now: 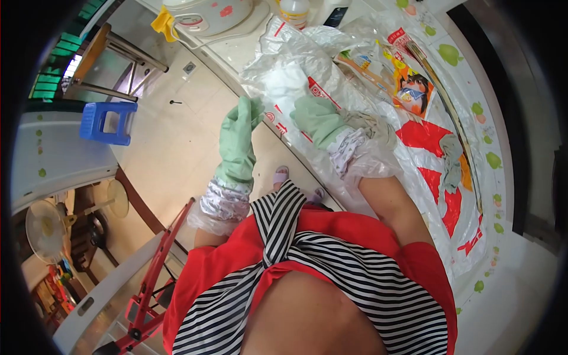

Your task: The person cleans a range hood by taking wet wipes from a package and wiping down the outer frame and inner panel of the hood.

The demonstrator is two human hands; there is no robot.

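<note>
Both my hands wear pale green rubber gloves with patterned cuffs. My left hand (239,127) is raised beside the counter's edge, its fingers slightly curved and nothing seen in them. Over the counter, my right hand (318,121) has its fingers curled at the lower edge of a soft white bundle (287,83). That bundle lies on a crumpled clear plastic bag with red print (435,183). A grey-beige rag (376,127) lies just beyond my right wrist.
A white rice cooker (207,16) and a bottle (294,12) stand at the counter's back. A colourful packet (412,92), a long thin stick (458,130) and a grey cloth (451,163) lie right. On the floor are a blue stool (107,123) and a red-framed folding object (157,278).
</note>
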